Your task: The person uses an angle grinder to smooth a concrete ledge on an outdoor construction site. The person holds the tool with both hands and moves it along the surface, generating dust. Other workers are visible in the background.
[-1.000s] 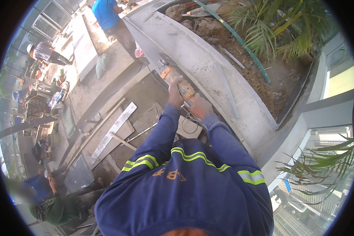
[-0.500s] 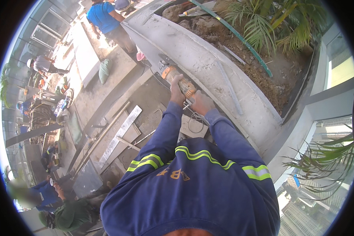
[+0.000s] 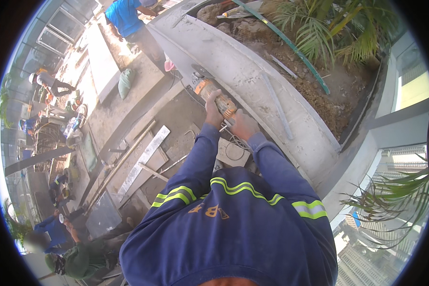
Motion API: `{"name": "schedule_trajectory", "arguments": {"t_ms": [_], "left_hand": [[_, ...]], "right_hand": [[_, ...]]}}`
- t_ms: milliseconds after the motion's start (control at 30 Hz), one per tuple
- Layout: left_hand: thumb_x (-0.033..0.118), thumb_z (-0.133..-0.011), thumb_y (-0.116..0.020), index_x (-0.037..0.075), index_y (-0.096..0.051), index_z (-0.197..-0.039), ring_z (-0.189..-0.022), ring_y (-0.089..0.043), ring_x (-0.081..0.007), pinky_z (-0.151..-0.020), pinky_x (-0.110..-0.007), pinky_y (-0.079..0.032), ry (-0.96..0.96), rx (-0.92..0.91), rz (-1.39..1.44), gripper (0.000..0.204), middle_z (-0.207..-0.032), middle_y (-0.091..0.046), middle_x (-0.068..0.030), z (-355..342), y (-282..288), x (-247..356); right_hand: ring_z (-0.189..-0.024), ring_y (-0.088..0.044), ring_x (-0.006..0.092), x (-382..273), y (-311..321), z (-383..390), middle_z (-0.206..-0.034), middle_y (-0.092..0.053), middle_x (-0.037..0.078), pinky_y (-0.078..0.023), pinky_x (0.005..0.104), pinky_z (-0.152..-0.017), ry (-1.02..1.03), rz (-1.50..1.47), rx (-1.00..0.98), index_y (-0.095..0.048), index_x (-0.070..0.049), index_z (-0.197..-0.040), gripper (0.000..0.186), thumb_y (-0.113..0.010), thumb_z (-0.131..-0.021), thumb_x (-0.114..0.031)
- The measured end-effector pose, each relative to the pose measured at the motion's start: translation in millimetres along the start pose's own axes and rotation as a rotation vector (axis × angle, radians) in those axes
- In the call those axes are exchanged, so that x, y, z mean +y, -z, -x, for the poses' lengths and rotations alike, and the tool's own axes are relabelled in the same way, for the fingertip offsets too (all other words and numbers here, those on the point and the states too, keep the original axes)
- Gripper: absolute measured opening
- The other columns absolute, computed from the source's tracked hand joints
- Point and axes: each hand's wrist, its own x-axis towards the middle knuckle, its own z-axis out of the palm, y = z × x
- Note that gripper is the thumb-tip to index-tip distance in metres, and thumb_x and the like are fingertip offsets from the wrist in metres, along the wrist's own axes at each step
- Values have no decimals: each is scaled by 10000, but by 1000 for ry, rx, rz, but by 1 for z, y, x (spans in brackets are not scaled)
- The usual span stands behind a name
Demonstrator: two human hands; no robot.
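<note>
My left hand (image 3: 213, 107) is closed round the middle of a dusty orange angle grinder (image 3: 217, 99). My right hand (image 3: 243, 123) grips its rear end, lower and to the right. The grinder's head points up and left, against or very close to the dusty inner face of a curved pale concrete ledge (image 3: 271, 95); whether the disc touches it cannot be told. A grey cable hangs in loops below my hands, over a square slab (image 3: 226, 155). Just beyond the grinder's head lies a small pink object (image 3: 169, 65).
A soil bed (image 3: 329, 95) with palms and a green strip borders the ledge's right. Left are loose boards (image 3: 143, 162), long poles, a sack (image 3: 126, 83) and scattered gear. Co-workers are around: one in blue (image 3: 124, 16) at top, others (image 3: 86, 257) along the left side.
My hands and the grinder hold nearly the same place. The view has shifted slightly. The co-worker in blue at the top and those at the left have moved a little.
</note>
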Motion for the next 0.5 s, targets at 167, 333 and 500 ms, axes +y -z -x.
{"name": "schedule_trajectory", "arguments": {"t_ms": [167, 333, 500], "left_hand": [[188, -840, -720, 49, -570, -1030, -709, -657, -279, -616, -463, -581, -3, 36, 25, 279, -842, -613, -114, 13, -5, -2], [183, -842, -717, 49, -573, -1034, -715, -658, -277, -623, -461, -583, -11, 28, 43, 275, -852, -613, -112, 21, -4, -6], [180, -841, -715, 55, -577, -1039, -717, -657, -279, -628, -458, -584, -20, 22, 33, 271, -866, -616, -112, 7, 1, -6]], "right_hand": [[-958, -712, 434, 2, -5, 6, -968, -721, 268, -564, 519, -811, 0, -12, 8, -522, 9, -1075, 462, -740, -833, -320], [-955, -711, 435, -6, 14, 26, -970, -718, 275, -564, 518, -816, -17, 6, -23, -522, 6, -1069, 444, -736, -834, -304], [-917, -723, 437, 0, -1, 7, -984, -719, 283, -571, 519, -802, 6, 0, 23, -531, 14, -1099, 388, -703, -850, -230]]}}
